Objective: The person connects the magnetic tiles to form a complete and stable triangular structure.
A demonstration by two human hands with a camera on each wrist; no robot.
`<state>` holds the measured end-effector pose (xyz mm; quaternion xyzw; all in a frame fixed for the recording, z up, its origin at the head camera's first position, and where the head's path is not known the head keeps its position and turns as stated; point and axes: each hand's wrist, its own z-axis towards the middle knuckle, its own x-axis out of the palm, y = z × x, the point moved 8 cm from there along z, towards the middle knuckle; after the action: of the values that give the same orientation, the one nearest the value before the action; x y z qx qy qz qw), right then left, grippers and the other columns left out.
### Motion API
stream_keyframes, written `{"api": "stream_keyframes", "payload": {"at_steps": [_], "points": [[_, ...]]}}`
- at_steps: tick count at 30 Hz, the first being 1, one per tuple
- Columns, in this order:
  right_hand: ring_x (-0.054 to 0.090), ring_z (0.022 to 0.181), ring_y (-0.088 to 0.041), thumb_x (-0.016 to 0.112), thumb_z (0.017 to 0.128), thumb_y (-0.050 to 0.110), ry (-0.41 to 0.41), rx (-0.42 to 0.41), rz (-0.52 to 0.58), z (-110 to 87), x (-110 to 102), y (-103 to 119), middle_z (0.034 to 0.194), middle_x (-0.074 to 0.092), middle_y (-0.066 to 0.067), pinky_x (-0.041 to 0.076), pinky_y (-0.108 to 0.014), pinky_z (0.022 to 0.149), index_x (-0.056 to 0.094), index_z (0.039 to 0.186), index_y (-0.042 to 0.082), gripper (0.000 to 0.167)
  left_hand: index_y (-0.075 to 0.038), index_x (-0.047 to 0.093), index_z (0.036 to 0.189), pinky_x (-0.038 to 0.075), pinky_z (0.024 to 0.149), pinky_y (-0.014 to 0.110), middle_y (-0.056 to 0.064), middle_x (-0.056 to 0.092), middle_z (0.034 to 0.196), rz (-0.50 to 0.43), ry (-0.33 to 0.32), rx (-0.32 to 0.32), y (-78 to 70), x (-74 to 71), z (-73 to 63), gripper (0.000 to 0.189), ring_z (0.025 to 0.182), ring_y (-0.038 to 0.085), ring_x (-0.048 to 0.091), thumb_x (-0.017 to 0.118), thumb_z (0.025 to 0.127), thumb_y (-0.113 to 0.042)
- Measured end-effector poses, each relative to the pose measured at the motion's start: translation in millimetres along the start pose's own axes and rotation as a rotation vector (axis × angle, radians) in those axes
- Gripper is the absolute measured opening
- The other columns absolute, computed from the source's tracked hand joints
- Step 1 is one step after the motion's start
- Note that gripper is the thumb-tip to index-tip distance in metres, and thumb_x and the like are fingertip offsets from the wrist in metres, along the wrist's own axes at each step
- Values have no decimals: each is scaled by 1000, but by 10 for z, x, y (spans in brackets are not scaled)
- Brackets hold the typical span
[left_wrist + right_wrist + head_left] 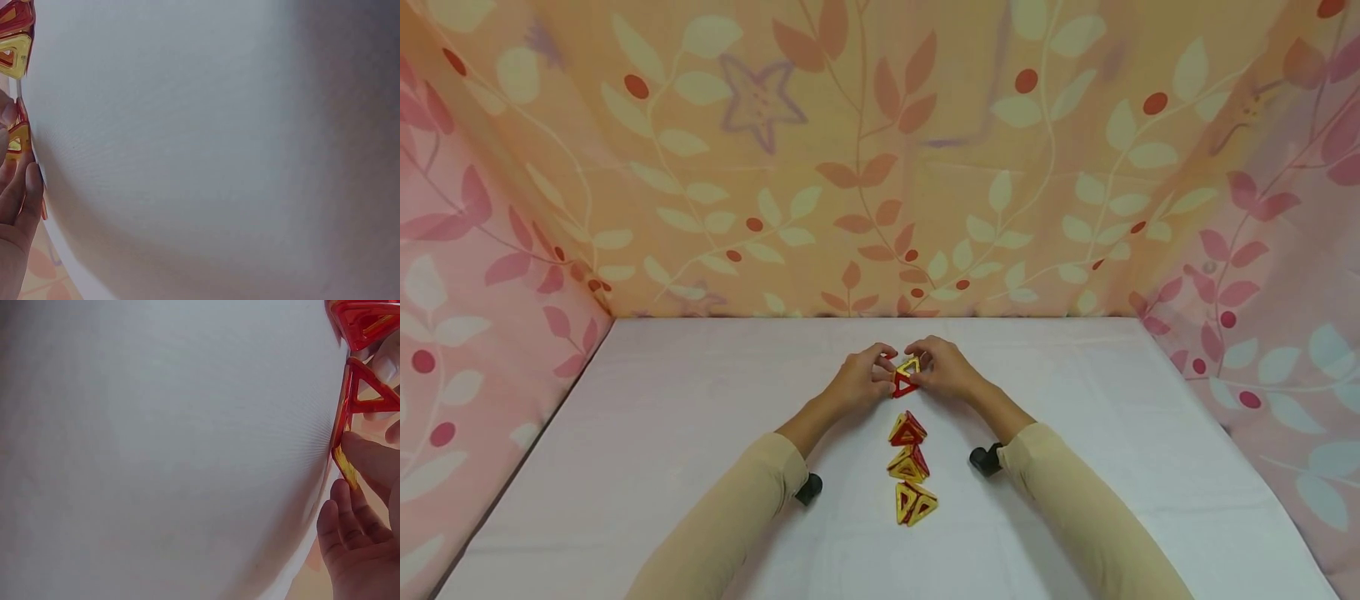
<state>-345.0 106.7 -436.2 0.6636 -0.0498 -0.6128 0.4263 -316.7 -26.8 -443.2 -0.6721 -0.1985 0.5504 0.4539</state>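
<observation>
Both hands meet at a small group of triangular frame tiles near the table's far side. In the head view a red triangular tile (904, 385) leans in front, with a yellow triangular tile (912, 366) just behind it. From the left, my left hand (859, 379) pinches the group between thumb and fingers; the left wrist view shows a yellow tile (19, 139) in its grasp. Opposite, my right hand (951, 368) pinches the same group, its thumb against a yellow tile (345, 467) beside a red one (372, 390). Fingers partly hide how the tiles join.
Below the hands stand three red-and-yellow tile clusters in a column: the nearest to the hands (907, 428), a middle one (909, 463) and a front one (916, 503). A white cloth (625, 467) covers the table. Patterned fabric (865, 167) hangs behind and at both sides.
</observation>
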Motion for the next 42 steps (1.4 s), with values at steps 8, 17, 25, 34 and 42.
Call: {"api": "stream_keyframes", "payload": {"at_steps": [8, 17, 25, 34, 42], "points": [[61, 89, -21, 71, 88, -2, -35, -35, 9, -9, -39, 34, 102, 66, -11, 55, -37, 83, 66, 118, -3, 31, -2, 52, 133, 52, 96, 42, 11, 67, 113, -1, -7, 7, -28, -5, -17, 47, 109, 26, 67, 71, 89, 1], [61, 79, -15, 72, 89, 2, 17, 14, 73, -35, -36, 36, 88, 69, -4, 54, -28, 75, 72, 102, 1, 14, 0, 52, 132, 53, 95, 42, 13, 67, 112, 0, -18, 26, -34, -2, -6, 47, 107, 26, 68, 71, 88, 3], [61, 80, -15, 70, 91, 5, 55, 39, 76, -66, -3, 37, 89, 70, -2, 53, -29, 77, 73, 99, 4, 8, -1, 52, 132, 54, 93, 40, 13, 67, 113, 1, -10, 6, -16, 6, -10, 47, 108, 27, 67, 70, 89, 3], [62, 83, -15, 69, 91, 4, 54, 7, 70, -71, 4, 15, 92, 71, -3, 53, -31, 79, 73, 102, 3, 11, 0, 52, 132, 53, 94, 41, 13, 67, 113, -19, -18, 14, -19, 0, -15, 48, 108, 28, 68, 70, 89, 3], [64, 83, -12, 71, 90, 5, 62, -25, 91, -90, 28, 14, 92, 72, -3, 53, -29, 78, 73, 101, 2, 12, 0, 50, 134, 54, 92, 41, 14, 68, 112, -1, -35, 29, -43, 5, -27, 50, 108, 29, 67, 70, 88, 4]]}}
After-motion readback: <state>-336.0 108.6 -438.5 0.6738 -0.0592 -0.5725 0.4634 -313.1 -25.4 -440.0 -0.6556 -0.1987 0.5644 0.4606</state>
